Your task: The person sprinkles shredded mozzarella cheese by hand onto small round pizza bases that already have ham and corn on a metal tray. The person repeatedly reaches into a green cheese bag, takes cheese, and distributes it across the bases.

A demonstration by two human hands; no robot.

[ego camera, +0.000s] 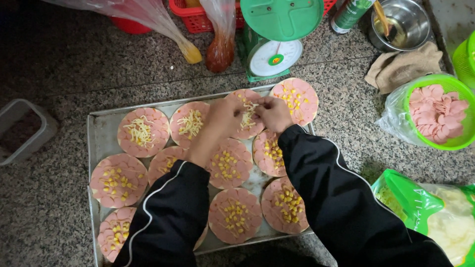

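A big speckled grey stone counter [59,64] holds a flat silver metal baking tray [101,129]. On the tray lie many small round pizzas with pink sausage slices and yellow corn [118,179]. Behind the tray stands a green kitchen scale with a white dial [275,55]. A green plastic basket full of pink sausage slices [437,112] sits to the right. The left hand [221,118] and the right hand [273,113] meet over one small round pizza at the back of the tray [246,129]. Both hands pinch thin strips of pale shredded cheese [247,116] above it.
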